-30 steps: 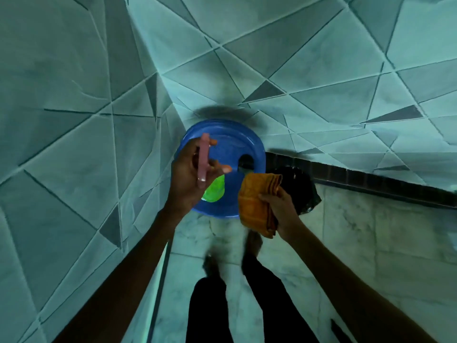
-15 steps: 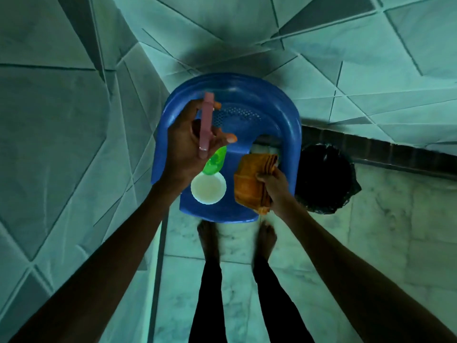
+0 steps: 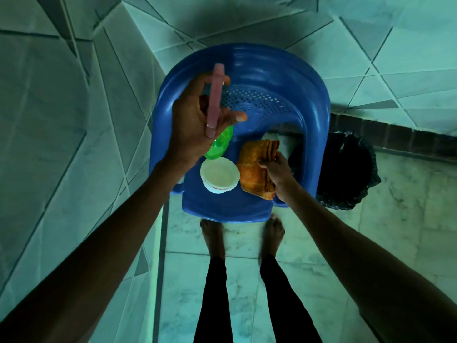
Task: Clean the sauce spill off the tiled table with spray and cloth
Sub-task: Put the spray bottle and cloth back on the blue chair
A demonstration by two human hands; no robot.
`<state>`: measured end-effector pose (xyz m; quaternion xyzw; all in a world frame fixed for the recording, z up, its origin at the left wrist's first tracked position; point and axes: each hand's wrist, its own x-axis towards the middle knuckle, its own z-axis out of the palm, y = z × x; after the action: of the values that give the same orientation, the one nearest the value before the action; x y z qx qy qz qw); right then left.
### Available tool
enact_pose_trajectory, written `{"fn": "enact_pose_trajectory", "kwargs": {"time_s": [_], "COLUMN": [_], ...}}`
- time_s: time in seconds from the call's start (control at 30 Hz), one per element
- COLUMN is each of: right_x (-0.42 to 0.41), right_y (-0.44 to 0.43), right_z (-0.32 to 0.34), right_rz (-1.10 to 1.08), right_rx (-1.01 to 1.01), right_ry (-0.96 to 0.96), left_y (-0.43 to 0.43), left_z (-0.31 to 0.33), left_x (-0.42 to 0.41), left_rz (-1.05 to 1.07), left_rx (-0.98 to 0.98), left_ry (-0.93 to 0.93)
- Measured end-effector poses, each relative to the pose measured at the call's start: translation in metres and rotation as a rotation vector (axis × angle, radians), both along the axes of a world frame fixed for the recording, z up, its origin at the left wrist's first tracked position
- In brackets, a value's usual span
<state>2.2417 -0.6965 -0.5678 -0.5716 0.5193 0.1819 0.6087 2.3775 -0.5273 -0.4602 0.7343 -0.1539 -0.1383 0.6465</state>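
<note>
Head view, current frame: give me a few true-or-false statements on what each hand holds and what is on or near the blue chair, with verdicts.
1. The left hand grips a spray bottle with a pink top. True.
2. The right hand holds nothing. False: its fingers pinch a folded orange cloth.
3. A white cup stands upright on the seat of the blue chair. True.
4. The black bin stands to the left of the chair. False: it is on the chair's right side, by the wall.
5. The person wears shoes. False: the feet are bare on the floor.
</note>
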Motion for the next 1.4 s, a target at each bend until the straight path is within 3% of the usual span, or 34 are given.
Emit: {"fn": "enact_pose_trajectory", "kwargs": {"time_s": [0.6, 0.93, 1.0, 1.13, 1.27, 1.4], "right_x": [0.006, 0.003, 0.001, -0.007, -0.006, -0.006], "right_y": [0.006, -0.002, 0.000, 0.006, 0.012, 0.014], "right_z": [0.004, -0.025, -0.032, -0.036, -0.034, -0.036], "right_rz": [-0.022, -0.002, 0.089, 0.469, 0.530, 0.587], "right_rx": [0.111, 0.131, 0.012, -0.482, -0.595, -0.669], "right_ry": [-0.073, -0.097, -0.044, 0.142, 0.183, 0.247], "left_y": [0.004, 0.002, -0.001, -0.005, -0.001, 0.009], "left_z": [-0.008, -0.031, -0.031, -0.037, -0.048, -0.057], "left_x": [0.002, -0.016, -0.020, -0.024, -0.031, -0.043], "left_rz": [0.056, 0.060, 0.078, 0.057, -0.008, -0.068], "left_rx": [0.019, 0.057, 0.058, 0.082, 0.210, 0.361], "left_ry": [0.014, -0.033, -0.047, -0.113, -0.187, -0.106]}}
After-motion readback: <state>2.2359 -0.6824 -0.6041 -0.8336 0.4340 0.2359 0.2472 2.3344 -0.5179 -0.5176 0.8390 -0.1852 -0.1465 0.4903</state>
